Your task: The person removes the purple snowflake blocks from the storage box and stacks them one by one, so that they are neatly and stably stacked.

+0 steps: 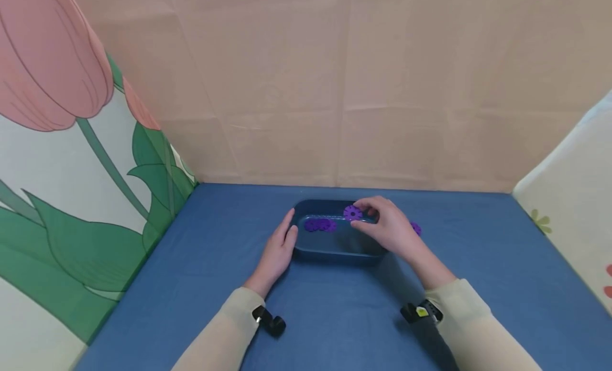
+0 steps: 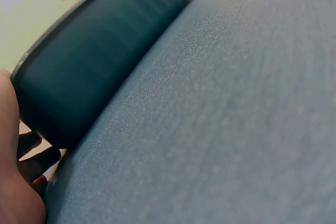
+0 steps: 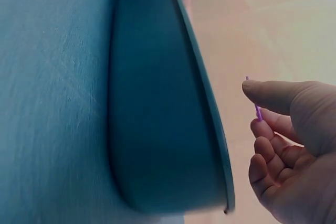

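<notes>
A dark blue rectangular tray (image 1: 339, 258) with raised walls stands on the blue cloth. My left hand (image 1: 279, 243) rests against the tray's left end, with its fingers along the outer wall. Thumb and fingertips of my right hand (image 1: 387, 227) pinch a purple interlocking disc (image 1: 353, 212), notched like a flower, above the tray's right half. In the right wrist view this held disc (image 3: 258, 113) appears edge-on, clear of the tray's rim. More purple discs (image 1: 319, 225) lie overlapping inside the tray, left of centre.
Another purple disc (image 1: 416, 228) is partly visible just beyond my right wrist, to the right of the tray. A beige sheet (image 1: 344, 94) hangs behind the cloth-covered table (image 1: 201, 275). Tulip-printed fabric (image 1: 110, 222) borders the left side, and white printed fabric (image 1: 574, 190) the right.
</notes>
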A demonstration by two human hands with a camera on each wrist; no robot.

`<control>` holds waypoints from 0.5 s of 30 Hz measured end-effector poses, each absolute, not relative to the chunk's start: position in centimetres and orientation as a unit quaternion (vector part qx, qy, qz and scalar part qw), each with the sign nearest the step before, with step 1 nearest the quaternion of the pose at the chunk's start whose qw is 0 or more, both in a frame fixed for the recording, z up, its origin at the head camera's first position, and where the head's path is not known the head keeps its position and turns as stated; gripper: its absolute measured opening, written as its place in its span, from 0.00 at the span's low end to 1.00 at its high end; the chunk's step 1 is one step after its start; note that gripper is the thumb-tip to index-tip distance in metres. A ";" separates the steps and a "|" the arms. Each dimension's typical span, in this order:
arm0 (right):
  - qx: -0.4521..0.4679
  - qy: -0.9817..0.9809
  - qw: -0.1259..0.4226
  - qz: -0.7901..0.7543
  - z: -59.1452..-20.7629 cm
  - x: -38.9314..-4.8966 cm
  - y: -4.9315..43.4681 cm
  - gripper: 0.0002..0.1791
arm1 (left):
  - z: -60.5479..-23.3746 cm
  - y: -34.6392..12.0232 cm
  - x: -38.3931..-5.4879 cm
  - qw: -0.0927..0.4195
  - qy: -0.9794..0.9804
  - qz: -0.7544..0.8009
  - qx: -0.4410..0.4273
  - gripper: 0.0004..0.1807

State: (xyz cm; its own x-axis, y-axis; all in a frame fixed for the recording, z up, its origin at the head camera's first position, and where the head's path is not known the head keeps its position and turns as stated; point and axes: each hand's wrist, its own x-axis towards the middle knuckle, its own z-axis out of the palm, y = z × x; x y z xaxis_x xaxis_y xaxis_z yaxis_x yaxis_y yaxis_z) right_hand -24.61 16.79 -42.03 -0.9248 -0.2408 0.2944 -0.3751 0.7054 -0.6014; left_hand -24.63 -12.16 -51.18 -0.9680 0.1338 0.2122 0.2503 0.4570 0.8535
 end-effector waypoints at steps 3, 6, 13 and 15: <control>0.155 -0.918 0.101 0.351 -41.8 -23.9 17.7 0.22 | -51.0 -12.1 -24.6 0.061 -0.851 -0.508 -0.116 0.31; 0.141 -0.920 0.102 0.351 -41.8 -23.3 18.7 0.23 | -51.0 -12.1 -24.5 0.062 -0.851 -0.509 -0.116 0.29; 0.108 -0.926 0.105 0.345 -41.6 -22.4 21.2 0.24 | -50.9 -12.3 -24.4 0.059 -0.850 -0.510 -0.116 0.28; 0.103 -0.926 0.108 0.346 -41.4 -22.3 21.8 0.25 | -50.9 -12.3 -24.4 0.059 -0.851 -0.510 -0.114 0.28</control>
